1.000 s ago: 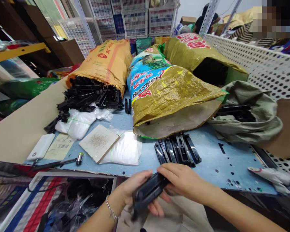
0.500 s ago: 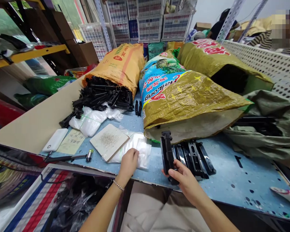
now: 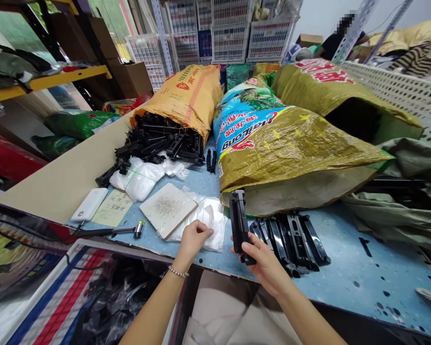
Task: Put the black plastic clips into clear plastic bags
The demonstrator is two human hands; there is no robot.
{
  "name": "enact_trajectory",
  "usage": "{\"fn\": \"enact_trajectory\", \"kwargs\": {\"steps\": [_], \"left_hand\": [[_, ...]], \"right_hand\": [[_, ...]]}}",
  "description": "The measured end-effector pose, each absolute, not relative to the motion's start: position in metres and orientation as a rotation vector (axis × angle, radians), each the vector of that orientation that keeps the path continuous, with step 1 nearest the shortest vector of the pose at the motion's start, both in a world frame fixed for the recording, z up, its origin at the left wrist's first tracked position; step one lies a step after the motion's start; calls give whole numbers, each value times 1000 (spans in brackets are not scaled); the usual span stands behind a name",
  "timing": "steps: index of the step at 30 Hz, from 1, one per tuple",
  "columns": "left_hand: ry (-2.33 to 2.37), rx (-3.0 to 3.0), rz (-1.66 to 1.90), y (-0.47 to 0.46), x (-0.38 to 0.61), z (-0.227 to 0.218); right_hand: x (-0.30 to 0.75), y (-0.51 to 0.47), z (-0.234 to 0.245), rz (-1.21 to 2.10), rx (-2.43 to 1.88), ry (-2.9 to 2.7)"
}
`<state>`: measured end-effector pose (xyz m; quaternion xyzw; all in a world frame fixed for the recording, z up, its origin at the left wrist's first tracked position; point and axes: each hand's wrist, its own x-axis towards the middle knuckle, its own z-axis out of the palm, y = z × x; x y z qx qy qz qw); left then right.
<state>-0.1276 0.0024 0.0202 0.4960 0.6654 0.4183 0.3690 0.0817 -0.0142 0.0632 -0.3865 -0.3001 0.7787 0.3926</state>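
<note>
My right hand (image 3: 264, 261) grips a long black plastic part (image 3: 239, 225) and holds it upright at the near edge of the blue table (image 3: 348, 278). Just right of it lies a row of several similar black parts (image 3: 294, 237). My left hand (image 3: 194, 238) rests with bent fingers on a clear plastic bag of small white pieces (image 3: 210, 220). That bag lies partly under a square tan board (image 3: 168, 208).
Big woven sacks lie across the table: an orange one (image 3: 190, 93) spilling black parts (image 3: 158, 141), a blue and gold one (image 3: 273, 143), a gold one behind. A white power bank (image 3: 89, 204), paper note and a screwdriver (image 3: 107, 232) lie left. Another person sits at the far right.
A second ago both hands held the black part near my body. My right hand has since stood it upright by the row, and my left hand has reached onto the plastic bag.
</note>
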Motion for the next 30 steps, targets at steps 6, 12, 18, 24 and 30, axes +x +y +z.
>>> {"fn": "enact_trajectory", "kwargs": {"steps": [6, 12, 18, 24, 30], "left_hand": [[1620, 1130, 1131, 2, -122, 20], [1582, 1032, 1200, 2, -120, 19], [1547, 972, 1258, -2, -131, 24], [1572, 1043, 1289, -5, -128, 26], [1705, 1278, 1375, -14, -131, 31]], "right_hand": [[58, -5, 63, 2102, -881, -681], [43, 2, 54, 2139, -849, -617], [39, 6, 49, 2045, -910, -557], [36, 1, 60, 2089, -806, -620], [33, 5, 47, 2023, -922, -589]]}}
